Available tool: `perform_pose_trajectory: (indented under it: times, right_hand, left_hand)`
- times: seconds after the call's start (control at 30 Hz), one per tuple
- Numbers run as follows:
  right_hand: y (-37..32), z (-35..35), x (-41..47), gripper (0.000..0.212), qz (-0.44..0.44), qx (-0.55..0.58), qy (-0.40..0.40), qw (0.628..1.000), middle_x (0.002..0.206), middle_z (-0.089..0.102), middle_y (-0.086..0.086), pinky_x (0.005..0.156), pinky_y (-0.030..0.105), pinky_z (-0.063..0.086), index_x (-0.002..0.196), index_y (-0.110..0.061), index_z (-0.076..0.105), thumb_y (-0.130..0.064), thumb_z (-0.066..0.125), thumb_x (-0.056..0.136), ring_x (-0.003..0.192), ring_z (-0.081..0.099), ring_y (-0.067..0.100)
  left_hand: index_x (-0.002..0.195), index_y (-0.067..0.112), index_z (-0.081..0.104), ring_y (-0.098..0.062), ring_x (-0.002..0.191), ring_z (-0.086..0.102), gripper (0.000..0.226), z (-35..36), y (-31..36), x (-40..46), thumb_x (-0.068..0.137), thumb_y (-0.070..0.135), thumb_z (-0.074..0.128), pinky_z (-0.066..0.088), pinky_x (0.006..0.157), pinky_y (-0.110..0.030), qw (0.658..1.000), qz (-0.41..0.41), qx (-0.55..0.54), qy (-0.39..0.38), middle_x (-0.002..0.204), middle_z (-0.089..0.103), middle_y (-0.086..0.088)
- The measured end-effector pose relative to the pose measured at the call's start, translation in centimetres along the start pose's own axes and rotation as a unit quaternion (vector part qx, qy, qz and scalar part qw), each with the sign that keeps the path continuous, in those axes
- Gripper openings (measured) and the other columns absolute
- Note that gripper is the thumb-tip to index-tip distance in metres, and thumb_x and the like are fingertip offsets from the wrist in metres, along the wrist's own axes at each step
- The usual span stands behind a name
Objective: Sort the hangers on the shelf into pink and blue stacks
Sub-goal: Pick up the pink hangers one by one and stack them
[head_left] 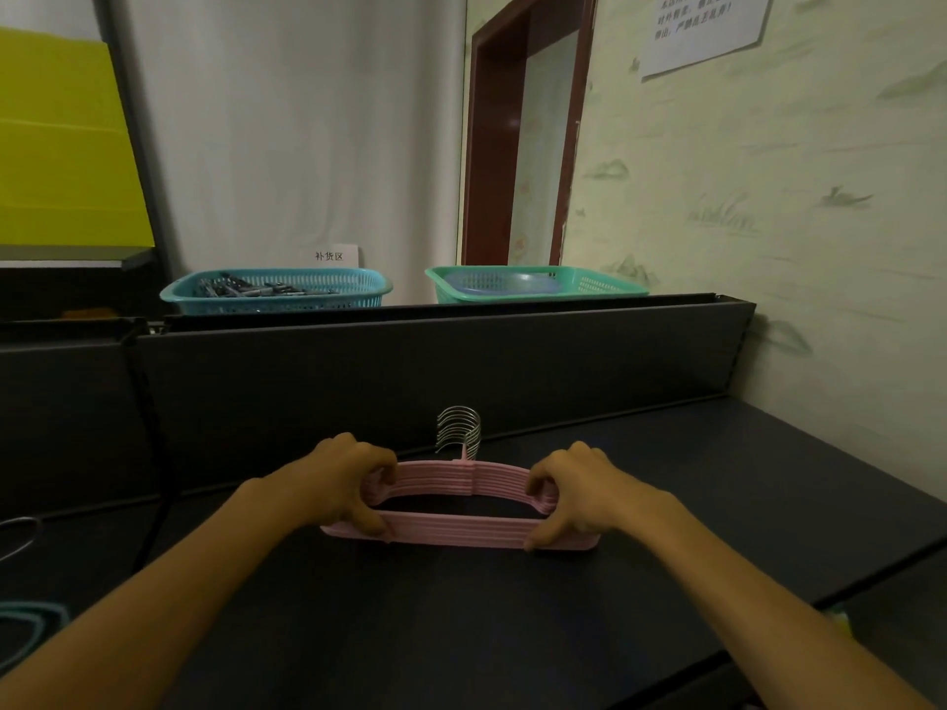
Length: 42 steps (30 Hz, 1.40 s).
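Note:
A stack of several pink hangers [461, 527] lies on the dark shelf [512, 607], its bundle of metal hooks [459, 430] standing up at the back. My left hand [341, 484] grips the stack's left end, thumb on the bottom bar and fingers over the shoulder. At the stack's right end my right hand [576, 491] holds it the same way. Blue hangers [25, 625] show partly at the far left edge of the shelf, with a metal hook [18, 535] above them.
A dark back panel [435, 371] rises behind the shelf. Beyond it stand a blue basket [276, 292] of metal clips and a green basket [533, 284]. A wallpapered wall [794, 222] closes the right side. The shelf's front edge runs lower right.

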State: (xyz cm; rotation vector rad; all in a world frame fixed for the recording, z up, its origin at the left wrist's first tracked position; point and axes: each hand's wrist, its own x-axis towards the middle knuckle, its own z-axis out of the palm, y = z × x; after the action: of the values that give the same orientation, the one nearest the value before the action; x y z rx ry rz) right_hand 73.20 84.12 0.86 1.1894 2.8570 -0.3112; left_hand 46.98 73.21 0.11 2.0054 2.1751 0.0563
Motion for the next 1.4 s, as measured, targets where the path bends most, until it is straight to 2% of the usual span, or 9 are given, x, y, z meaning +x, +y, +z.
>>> perform_pose_trajectory:
  times: [0.17,0.33,0.47,0.6,0.7,0.77,0.9,1.1,1.4]
  right_hand:
    - [-0.1,0.2,-0.7,0.073,-0.003,0.008,0.016,1.0,0.125,0.057,0.0,0.092,0.033,0.051,0.132,-0.02,0.053,-0.047,0.081,0.069,0.109,0.055,0.016]
    - [-0.1,0.2,-1.4,0.073,-0.019,0.02,0.012,1.0,0.134,0.052,0.001,0.096,0.034,0.049,0.137,-0.022,0.046,-0.042,0.078,0.074,0.115,0.053,0.016]
    - [-0.6,0.1,-2.5,0.083,-0.057,0.008,0.048,0.997,0.148,0.033,-0.004,0.107,0.036,0.037,0.144,-0.034,0.034,-0.055,0.073,0.074,0.13,0.039,0.016]
    - [-3.4,0.0,-2.5,0.086,-0.086,-0.037,0.11,0.99,0.154,0.025,-0.002,0.111,0.039,0.03,0.15,-0.036,0.018,-0.066,0.06,0.08,0.138,0.032,0.018]
    - [-7.3,0.1,-1.3,0.081,-0.128,-0.035,0.144,0.981,0.155,0.026,-0.001,0.111,0.036,0.03,0.151,-0.035,0.017,-0.064,0.055,0.085,0.138,0.032,0.018]
    - [-10.6,0.4,-0.3,0.078,-0.152,-0.026,0.156,0.976,0.155,0.026,0.001,0.111,0.037,0.029,0.151,-0.034,0.019,-0.063,0.053,0.087,0.139,0.031,0.019]
    - [-18.7,1.7,1.4,0.074,-0.207,0.006,0.155,0.966,0.155,0.028,0.0,0.111,0.033,0.028,0.151,-0.032,0.021,-0.06,0.052,0.089,0.138,0.031,0.017]
    - [-29.6,4.3,2.2,0.073,-0.265,0.019,0.115,0.957,0.151,0.032,-0.001,0.108,0.033,0.034,0.151,-0.031,0.022,-0.061,0.048,0.09,0.133,0.038,0.018]
    - [-41.4,5.8,1.1,0.07,-0.266,0.066,0.08,0.958,0.146,0.039,-0.005,0.102,0.033,0.041,0.148,-0.032,0.029,-0.062,0.051,0.088,0.13,0.041,0.015]
  left_hand:
    - [0.124,0.032,0.046,-0.007,0.105,0.043,0.059,0.1,0.1,-0.2,0.073,0.04,0.076,0.044,0.09,-0.026,1.0,-0.004,-0.004,0.005,0.12,0.044,0.008]
    - [0.131,0.032,0.043,-0.005,0.112,0.043,0.063,0.4,0.2,-1.3,0.077,0.037,0.074,0.043,0.093,-0.025,0.999,0.014,-0.037,0.018,0.132,0.044,0.007]
    - [0.14,0.036,0.033,-0.013,0.134,0.031,0.072,1.2,0.1,-3.8,0.079,0.043,0.071,0.031,0.107,-0.029,0.994,0.032,-0.05,0.095,0.145,0.029,0.01]
    - [0.142,0.036,0.033,-0.009,0.132,0.036,0.074,1.8,-1.2,-6.9,0.077,0.067,0.053,0.026,0.105,-0.022,0.98,0.029,-0.008,0.195,0.145,0.037,0.009]
    - [0.142,0.042,0.028,-0.009,0.138,0.028,0.083,2.4,-3.5,-9.8,0.07,0.083,0.03,0.021,0.109,-0.027,0.977,0.007,0.008,0.211,0.148,0.036,0.01]
    - [0.143,0.043,0.026,-0.01,0.14,0.025,0.083,2.5,-5.4,-12.3,0.071,0.084,0.028,0.02,0.112,-0.03,0.975,-0.022,0.034,0.22,0.15,0.033,0.009]
    - [0.141,0.039,0.036,-0.014,0.136,0.035,0.084,2.3,-9.5,-18.4,0.074,0.084,0.015,0.027,0.109,-0.033,0.965,-0.074,0.052,0.248,0.145,0.041,0.007]
    - [0.134,0.036,0.048,-0.014,0.119,0.054,0.076,2.4,-17.3,-28.4,0.079,0.082,0.023,0.042,0.097,-0.031,0.952,-0.154,0.045,0.262,0.133,0.054,0.007]
    - [0.14,0.039,0.036,-0.012,0.13,0.041,0.108,1.4,-26.0,-40.9,0.055,0.096,0.002,0.035,0.106,-0.031,0.944,-0.231,0.04,0.231,0.144,0.041,0.009]
